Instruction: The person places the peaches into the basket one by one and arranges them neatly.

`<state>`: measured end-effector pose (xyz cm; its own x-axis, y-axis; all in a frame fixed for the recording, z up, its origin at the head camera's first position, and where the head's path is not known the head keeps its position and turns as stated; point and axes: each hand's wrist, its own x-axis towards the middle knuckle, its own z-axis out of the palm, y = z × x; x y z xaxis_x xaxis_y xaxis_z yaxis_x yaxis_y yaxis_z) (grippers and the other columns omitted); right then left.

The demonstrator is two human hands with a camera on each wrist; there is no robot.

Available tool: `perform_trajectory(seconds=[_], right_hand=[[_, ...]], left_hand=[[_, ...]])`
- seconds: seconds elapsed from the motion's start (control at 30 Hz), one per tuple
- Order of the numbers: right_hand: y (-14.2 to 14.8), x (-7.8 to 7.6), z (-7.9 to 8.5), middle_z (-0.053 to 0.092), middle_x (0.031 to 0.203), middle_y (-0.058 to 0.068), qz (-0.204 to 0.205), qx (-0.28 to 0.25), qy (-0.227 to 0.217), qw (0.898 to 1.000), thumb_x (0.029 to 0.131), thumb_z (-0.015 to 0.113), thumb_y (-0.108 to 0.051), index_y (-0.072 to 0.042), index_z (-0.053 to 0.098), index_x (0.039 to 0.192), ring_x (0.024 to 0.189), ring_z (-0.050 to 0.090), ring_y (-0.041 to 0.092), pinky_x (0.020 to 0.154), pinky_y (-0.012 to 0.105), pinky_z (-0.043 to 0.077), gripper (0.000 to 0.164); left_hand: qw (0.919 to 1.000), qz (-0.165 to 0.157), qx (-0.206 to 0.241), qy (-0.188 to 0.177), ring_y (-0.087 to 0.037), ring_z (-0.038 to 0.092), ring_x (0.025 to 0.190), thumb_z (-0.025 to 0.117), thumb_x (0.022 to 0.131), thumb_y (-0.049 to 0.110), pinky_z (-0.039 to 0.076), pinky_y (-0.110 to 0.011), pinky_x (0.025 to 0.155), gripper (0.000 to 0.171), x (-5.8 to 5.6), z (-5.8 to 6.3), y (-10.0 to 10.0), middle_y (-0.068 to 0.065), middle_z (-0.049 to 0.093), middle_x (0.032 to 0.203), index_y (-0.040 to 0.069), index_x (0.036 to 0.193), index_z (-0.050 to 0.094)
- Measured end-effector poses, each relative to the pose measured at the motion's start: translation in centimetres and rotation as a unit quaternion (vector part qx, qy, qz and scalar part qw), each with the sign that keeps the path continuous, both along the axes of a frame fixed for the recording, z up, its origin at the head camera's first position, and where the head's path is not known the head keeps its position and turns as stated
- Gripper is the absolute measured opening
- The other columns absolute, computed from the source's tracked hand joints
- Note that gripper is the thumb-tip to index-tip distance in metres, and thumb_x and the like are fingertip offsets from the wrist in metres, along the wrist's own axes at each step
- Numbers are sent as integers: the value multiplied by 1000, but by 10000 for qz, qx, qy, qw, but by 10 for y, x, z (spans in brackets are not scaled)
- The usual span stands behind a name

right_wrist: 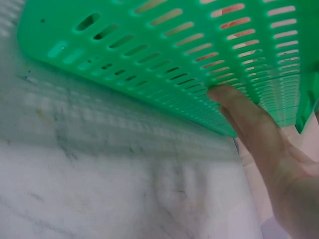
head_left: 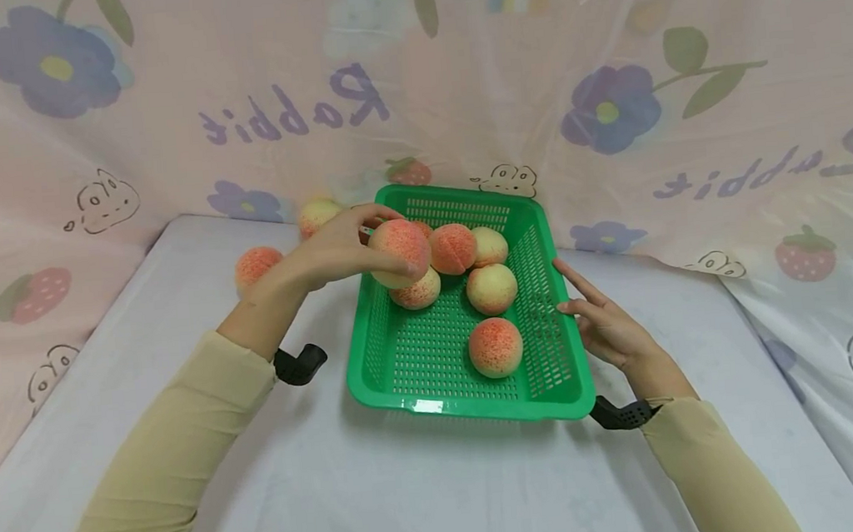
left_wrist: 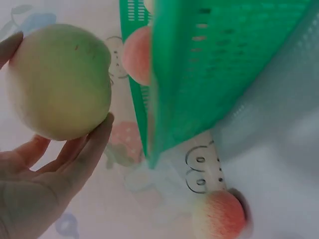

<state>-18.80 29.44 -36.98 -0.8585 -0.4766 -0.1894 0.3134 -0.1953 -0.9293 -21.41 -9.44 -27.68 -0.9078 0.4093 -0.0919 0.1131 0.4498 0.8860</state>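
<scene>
In the head view, my left hand (head_left: 345, 243) grips a peach (head_left: 400, 253) over the left side of a green basket (head_left: 472, 415). Fingers and thumb curve around this peach in the left wrist view, where its pale yellow-green underside (left_wrist: 60, 82) shows. Several red and yellow peaches lie inside the basket, among them one peach (head_left: 496, 347) toward the near right corner. Against the basket's right side rests my right hand (head_left: 611, 322), fingers extended. The right wrist view has its fingertips (right_wrist: 219, 93) touching the slotted outer wall (right_wrist: 164, 59).
Left of the basket, a reddish peach (head_left: 257, 267) and a yellower peach (head_left: 317, 216) lie on the white table (head_left: 324, 491). A patterned cloth (head_left: 456, 71) hangs behind the table and along its sides.
</scene>
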Motion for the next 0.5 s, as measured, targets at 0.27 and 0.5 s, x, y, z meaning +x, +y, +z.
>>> perform_trajectory(seconds=[0.27, 0.5], right_hand=[[0, 1, 0, 32, 138, 5, -79, 239, -7, 9997, 102, 37, 0, -38, 8, 154, 88, 66, 15, 76, 29, 55, 71], [0, 0, 1, 32, 137, 8, -47, 233, 10, 9997, 102, 36, 0, -37, 7, 154, 87, 66, 14, 77, 30, 55, 71]], left_hand=[[9986, -134, -519, 40, -25, 52, 111, 83, 72, 34, 46, -42, 92, 68, -4, 8, 28, -9, 47, 131, 16, 128, 51], [9954, -430, -849, -123, -26, 48, 121, 82, 74, 28, 43, -44, 98, 70, -11, 4, 50, -8, 46, 139, 15, 133, 48]])
